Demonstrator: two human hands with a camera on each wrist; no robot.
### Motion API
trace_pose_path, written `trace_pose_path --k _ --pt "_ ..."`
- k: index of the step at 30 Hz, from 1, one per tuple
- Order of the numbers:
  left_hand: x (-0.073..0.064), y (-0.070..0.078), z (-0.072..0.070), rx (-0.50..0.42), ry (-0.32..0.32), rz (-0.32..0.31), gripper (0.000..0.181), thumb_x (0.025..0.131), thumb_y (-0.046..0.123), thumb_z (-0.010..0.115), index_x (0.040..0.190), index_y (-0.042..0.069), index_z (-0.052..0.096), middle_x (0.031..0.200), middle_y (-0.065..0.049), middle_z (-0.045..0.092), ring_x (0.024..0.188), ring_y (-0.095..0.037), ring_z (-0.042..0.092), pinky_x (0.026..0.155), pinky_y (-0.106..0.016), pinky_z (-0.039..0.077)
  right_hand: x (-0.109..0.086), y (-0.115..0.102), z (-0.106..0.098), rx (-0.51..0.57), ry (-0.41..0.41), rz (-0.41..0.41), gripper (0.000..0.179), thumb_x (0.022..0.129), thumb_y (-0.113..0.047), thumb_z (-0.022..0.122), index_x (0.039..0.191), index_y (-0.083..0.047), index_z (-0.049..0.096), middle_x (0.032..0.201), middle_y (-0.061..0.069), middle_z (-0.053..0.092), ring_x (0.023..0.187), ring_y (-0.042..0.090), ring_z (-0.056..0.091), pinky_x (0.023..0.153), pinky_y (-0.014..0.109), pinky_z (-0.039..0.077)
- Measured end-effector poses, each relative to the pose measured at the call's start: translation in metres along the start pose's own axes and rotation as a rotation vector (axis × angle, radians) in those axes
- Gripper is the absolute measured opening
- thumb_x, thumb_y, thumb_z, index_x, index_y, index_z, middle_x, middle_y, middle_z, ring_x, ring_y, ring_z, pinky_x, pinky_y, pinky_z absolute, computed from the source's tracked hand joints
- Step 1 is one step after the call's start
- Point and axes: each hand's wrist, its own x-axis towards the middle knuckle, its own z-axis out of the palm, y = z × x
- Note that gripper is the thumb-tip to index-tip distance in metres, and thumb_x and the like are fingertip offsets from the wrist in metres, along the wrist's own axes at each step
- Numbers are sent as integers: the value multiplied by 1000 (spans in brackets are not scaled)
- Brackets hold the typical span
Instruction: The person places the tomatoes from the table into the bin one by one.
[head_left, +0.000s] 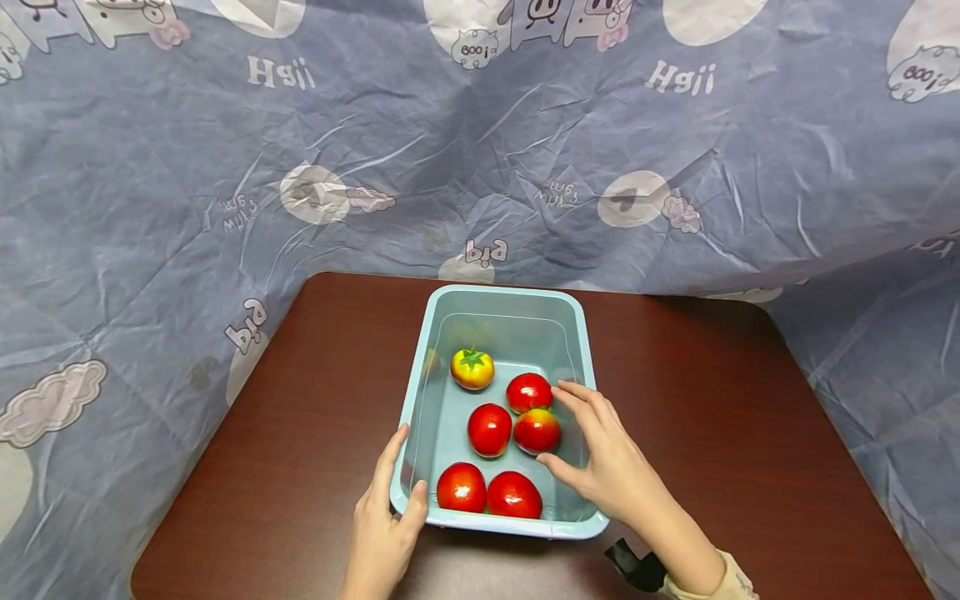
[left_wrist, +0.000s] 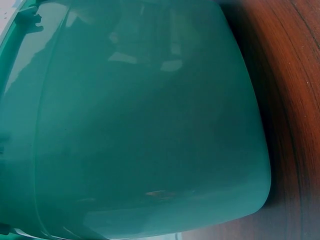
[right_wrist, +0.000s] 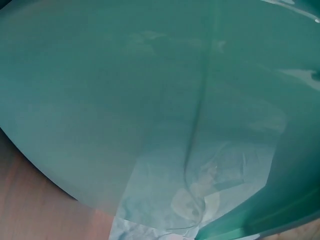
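A light blue plastic basin holds several tomatoes. My left hand holds the basin's near left corner, fingers along the left rim and thumb over the front rim. My right hand reaches over the right rim, thumb and fingers spread around a red-yellow tomato. Its fingertips come close to a red tomato just behind. Another red tomato lies to the left. Two red tomatoes, one left and one right, sit by the front wall. Farther back rests a yellow tomato with a green top.
The basin stands on a dark brown wooden table. A wrinkled blue-grey printed cloth hangs behind and around it. Near the right forearm is a black strap. Both wrist views are filled mostly by the basin's glossy wall.
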Motion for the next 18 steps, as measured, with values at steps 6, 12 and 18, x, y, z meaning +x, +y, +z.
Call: trace_pose_path --k 6,12,18 --pt "0 0 0 -5 2 -4 71 86 9 67 147 36 44 132 -3 64 100 -20 67 86 -37 55 -1 2 0 14 19 0 70 78 -16 80 141 -11 49 143 2 48 127 19 46 93 44 54" --pt "0 1 -1 3 -20 -2 68 89 15 66 148 37 42 130 -4 65 101 -22 67 86 -38 54 -1 4 0 16 40 1 64 81 -14 78 139 -11 52 141 1 50 125 17 48 95 30 53" --pt "0 2 -4 16 -42 -12 68 88 17 67 148 37 41 126 -5 66 100 -21 67 84 -38 55 -2 4 1 42 55 -7 59 83 -11 74 138 -10 53 141 4 51 126 20 47 105 1 20"
